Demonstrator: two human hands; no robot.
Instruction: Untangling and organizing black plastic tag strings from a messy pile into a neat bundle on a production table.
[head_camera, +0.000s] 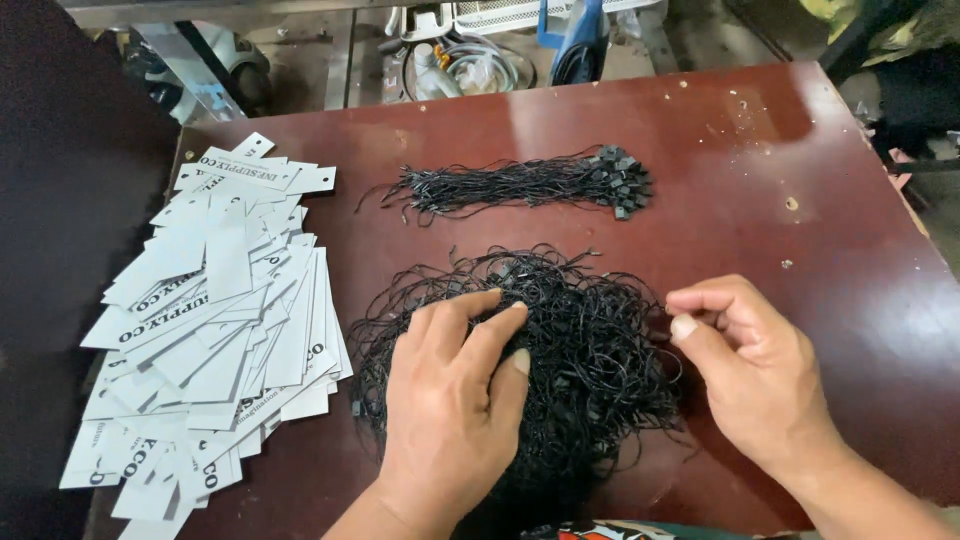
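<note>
A tangled heap of black string loops with small black clasps (585, 345) lies on the dark red table (820, 210) in front of me. My left hand (455, 400) rests on the heap's left side, fingers spread and touching the strings. My right hand (745, 365) sits at the heap's right edge, thumb and forefinger pinched on a thin black string. Farther back lies a straight bundle of the same black strings (520, 185), clasps gathered at its right end.
A fanned pile of white paper tags with black print (215, 320) covers the table's left side. Beyond the far edge are cables, a wire basket and clutter (470, 50). A dark surface (60, 250) borders the left.
</note>
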